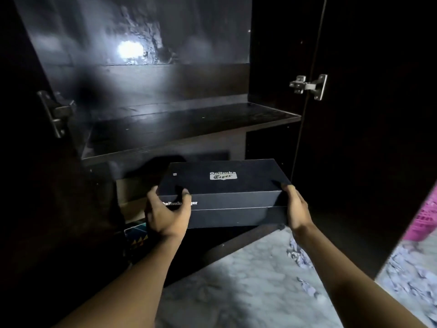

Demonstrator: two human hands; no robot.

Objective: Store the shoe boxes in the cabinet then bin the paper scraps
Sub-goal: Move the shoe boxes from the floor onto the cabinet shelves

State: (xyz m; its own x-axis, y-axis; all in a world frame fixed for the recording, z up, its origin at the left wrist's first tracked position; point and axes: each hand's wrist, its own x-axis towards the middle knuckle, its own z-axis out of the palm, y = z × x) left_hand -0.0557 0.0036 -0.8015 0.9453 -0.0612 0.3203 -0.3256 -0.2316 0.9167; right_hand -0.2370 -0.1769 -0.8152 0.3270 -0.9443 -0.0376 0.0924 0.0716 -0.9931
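A black shoe box (227,192) with a silver logo on its lid sits at the mouth of the lower compartment of a dark wooden cabinet (165,124). My left hand (165,209) grips its front left corner, fingers curled over the lid edge. My right hand (295,204) holds its right end. Paper scraps (299,254) lie scattered on the pale floor to the right. A brown box (132,197) stands behind the black one in the same compartment, partly hidden.
Both cabinet doors stand open, the right door (369,138) close to my right arm, with a metal hinge (309,86). A pink plastic basket (425,218) sits at the far right. A patterned box (137,235) rests low at the left. The upper shelf (189,121) is bare.
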